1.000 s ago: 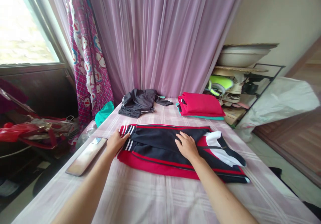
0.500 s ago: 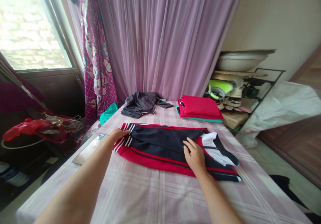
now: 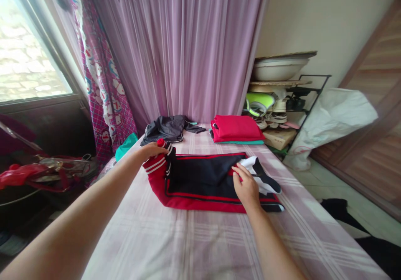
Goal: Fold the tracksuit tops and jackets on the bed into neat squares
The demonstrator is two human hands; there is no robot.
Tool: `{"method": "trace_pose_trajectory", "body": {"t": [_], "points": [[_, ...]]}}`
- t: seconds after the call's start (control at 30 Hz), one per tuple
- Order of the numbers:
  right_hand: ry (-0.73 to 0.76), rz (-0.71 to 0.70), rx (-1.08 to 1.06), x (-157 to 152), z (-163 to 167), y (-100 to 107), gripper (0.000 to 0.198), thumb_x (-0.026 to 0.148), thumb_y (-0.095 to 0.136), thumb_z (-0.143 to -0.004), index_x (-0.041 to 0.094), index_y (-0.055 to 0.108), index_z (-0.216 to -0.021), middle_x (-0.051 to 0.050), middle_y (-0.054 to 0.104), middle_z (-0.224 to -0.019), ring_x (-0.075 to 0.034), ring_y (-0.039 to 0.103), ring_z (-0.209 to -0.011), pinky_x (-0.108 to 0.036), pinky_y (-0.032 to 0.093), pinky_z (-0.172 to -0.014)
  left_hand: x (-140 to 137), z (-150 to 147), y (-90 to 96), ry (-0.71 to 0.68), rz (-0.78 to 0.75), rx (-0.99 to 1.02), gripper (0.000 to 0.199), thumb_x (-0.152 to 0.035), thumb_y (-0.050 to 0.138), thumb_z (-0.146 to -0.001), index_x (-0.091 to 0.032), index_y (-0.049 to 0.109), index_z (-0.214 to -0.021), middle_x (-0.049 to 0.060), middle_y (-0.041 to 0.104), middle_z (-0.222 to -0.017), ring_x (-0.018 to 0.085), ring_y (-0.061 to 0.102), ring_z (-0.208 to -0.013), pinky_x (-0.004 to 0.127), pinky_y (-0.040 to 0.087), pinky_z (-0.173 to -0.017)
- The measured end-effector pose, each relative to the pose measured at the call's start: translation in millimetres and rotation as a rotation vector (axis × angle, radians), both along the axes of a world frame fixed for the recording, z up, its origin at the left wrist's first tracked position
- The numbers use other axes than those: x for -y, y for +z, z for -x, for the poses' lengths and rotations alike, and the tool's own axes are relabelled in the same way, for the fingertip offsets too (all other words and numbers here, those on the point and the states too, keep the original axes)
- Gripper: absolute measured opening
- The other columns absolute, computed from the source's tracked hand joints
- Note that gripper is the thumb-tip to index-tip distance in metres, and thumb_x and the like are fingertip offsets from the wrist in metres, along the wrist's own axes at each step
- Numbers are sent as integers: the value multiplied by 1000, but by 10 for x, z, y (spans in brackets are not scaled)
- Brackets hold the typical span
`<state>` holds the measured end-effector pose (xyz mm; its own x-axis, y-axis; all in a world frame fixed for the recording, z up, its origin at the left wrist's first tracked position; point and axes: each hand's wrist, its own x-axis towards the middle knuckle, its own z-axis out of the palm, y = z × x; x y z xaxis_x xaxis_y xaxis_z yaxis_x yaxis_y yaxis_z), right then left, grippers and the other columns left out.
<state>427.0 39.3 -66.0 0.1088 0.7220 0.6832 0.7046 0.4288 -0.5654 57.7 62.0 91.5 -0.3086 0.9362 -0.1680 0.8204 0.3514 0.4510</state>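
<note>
A navy, red and white track jacket (image 3: pixel 203 175) lies folded lengthwise across the bed, its white and dark collar end at the right. My left hand (image 3: pixel 153 149) is closed on the striped ribbed end at the left and holds it raised off the sheet, so that the fabric bends upward there. Near the collar, my right hand (image 3: pixel 246 184) rests on the jacket with its fingers stretched out and slightly bent. Its fingertips touch the edge between the navy and the white parts.
Behind the jacket lie a dark crumpled garment (image 3: pixel 166 128) and a stack of folded red clothes (image 3: pixel 236 128) with a teal layer beneath. A checked sheet (image 3: pixel 188 242) covers the bed. To the right stand a shoe rack (image 3: pixel 308 104) and a white plastic bag (image 3: pixel 338 117).
My left hand has lifted the jacket's striped end up and bent it toward the right. My right hand stays on the jacket by the collar. The view has shifted a little.
</note>
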Motion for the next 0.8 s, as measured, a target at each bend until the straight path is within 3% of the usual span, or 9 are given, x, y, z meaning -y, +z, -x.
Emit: {"method": "trace_pose_trajectory", "body": {"t": [0.1, 0.2, 0.37, 0.47, 0.63, 0.73, 0.8], "points": [[-20, -41, -8, 0, -20, 9, 35, 33, 45, -88, 20, 76, -100, -12, 69, -121, -25, 64, -111, -40, 53, -94, -199, -476, 100, -103, 43, -102, 30, -44, 71, -67, -18, 67, -82, 5, 72, -76, 22, 67, -71, 26, 49, -58], [-42, -48, -13, 3, -49, 20, 34, 32, 46, -88, 21, 76, -99, -12, 70, -120, -25, 65, -110, -39, 53, -94, -372, -963, 87, -206, 75, -207, 32, -39, 74, -62, -16, 69, -83, 11, 74, -90, 27, 69, -87, 29, 52, -70], [-54, -39, -12, 6, -81, 37, 33, 30, 46, -88, 20, 76, -100, -11, 70, -120, -24, 65, -110, -38, 53, -95, -449, -1638, -249, -327, 129, -277, 36, -27, 77, -57, -13, 72, -90, 19, 73, -104, 38, 64, -109, 39, 52, -87], [-62, -25, -7, 19, -75, 51, 33, 29, 46, -88, 21, 76, -99, -11, 70, -120, -23, 65, -110, -37, 53, -95, -425, -1891, -480, -372, 183, -229, 39, -28, 77, -61, -14, 71, -96, 19, 74, -103, 38, 65, -108, 42, 53, -87], [-46, 4, 28, 50, -9, 60, 34, 28, 44, -90, 21, 75, -102, -10, 69, -122, -22, 64, -111, -35, 53, -95, -453, -1874, -547, -407, 311, 56, 41, -47, 71, -73, -13, 71, -96, 12, 75, -79, 27, 72, -74, 34, 58, -66], [-33, -2, 81, 65, -6, 82, 35, 26, 43, -90, 20, 75, -103, -10, 70, -121, -22, 65, -108, -36, 51, -96, -464, -1550, -491, -340, 202, 278, 36, -42, 64, -81, -17, 69, -105, 8, 76, -91, 20, 72, -74, 27, 56, -64], [-66, 18, 140, 79, -62, 126, 35, 25, 44, -89, 19, 74, -104, -12, 69, -121, -24, 63, -110, -39, 48, -99, -453, -1245, -485, -269, 101, 278, 32, -36, 61, -84, -19, 67, -109, 7, 75, -102, 19, 72, -83, 23, 55, -66]]}}
